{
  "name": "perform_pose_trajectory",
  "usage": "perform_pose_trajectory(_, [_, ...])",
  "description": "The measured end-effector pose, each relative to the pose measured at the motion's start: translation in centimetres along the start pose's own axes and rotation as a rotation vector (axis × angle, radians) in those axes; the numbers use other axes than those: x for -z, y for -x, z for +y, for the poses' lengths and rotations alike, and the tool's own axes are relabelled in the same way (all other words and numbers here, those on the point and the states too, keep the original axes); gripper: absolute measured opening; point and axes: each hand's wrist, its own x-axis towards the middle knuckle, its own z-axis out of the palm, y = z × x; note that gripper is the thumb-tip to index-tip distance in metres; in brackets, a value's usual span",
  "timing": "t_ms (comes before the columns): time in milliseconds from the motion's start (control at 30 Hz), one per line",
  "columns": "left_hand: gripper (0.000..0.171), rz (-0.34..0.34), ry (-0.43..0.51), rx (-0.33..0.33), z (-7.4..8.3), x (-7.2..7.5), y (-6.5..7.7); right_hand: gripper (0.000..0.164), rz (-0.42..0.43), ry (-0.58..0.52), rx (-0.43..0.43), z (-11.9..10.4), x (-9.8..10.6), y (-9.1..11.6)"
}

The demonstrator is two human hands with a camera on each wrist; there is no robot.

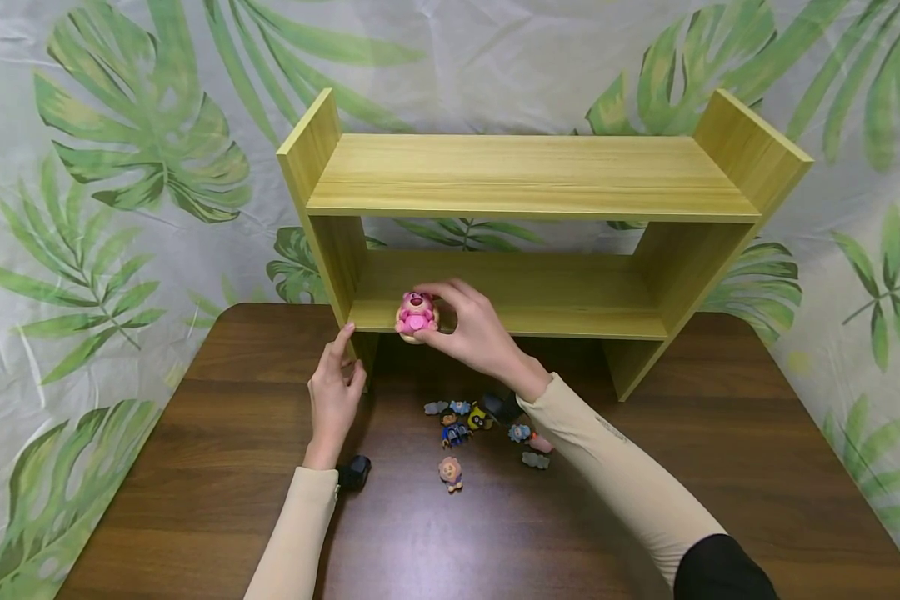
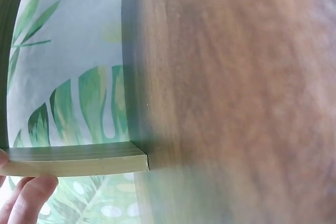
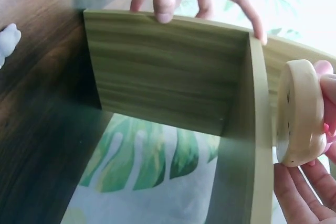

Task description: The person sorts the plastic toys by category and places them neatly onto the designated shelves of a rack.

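Note:
My right hand [image 1: 476,329] pinches a pink bear figure [image 1: 417,315] by its side, thumb below and fingers above. It holds the bear upright in front of the middle board's left end. The figure's round cream base [image 3: 302,114] shows in the right wrist view, close beside the board's front edge. My left hand [image 1: 335,392] holds the wooden shelf's left side panel [image 3: 163,61] at its front edge, the thumb over the edge and other fingers outside. Its index fingertip touches the corner where the middle board [image 1: 570,300] meets that panel.
Several small figures lie on the brown table [image 1: 217,467] under and in front of the shelf. Among them are a blue-clothed figure [image 1: 454,432], a yellow-and-black figure [image 1: 478,417] and a lion-like figure [image 1: 451,473]. The shelf's top board [image 1: 525,175] overhangs the middle board.

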Motion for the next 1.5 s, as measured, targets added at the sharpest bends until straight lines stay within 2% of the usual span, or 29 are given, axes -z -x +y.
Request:
perform_pose_trajectory(267, [0.075, 0.004, 0.001, -0.012, -0.1, 0.0, 0.0, 0.05, -0.006, 0.033, 0.014, 0.5, -0.7, -1.1])
perform_pose_trajectory(467, [0.074, -0.004, 0.002, -0.004, 0.0, 0.0, -0.1, 0.05, -0.024, 0.016, 0.007, 0.6, -1.1, -1.8])
perform_pose_trajectory(867, [0.071, -0.028, -0.014, 0.0, 0.0, 0.1, -0.1, 0.05, -0.047, 0.062, -0.046, 1.2, -1.8, -3.0])
perform_pose_trajectory(1500, [0.071, -0.033, -0.015, 0.0, -0.1, 0.2, 0.0, 0.047, -0.079, 0.064, -0.148, 1.6, -2.2, -3.8])
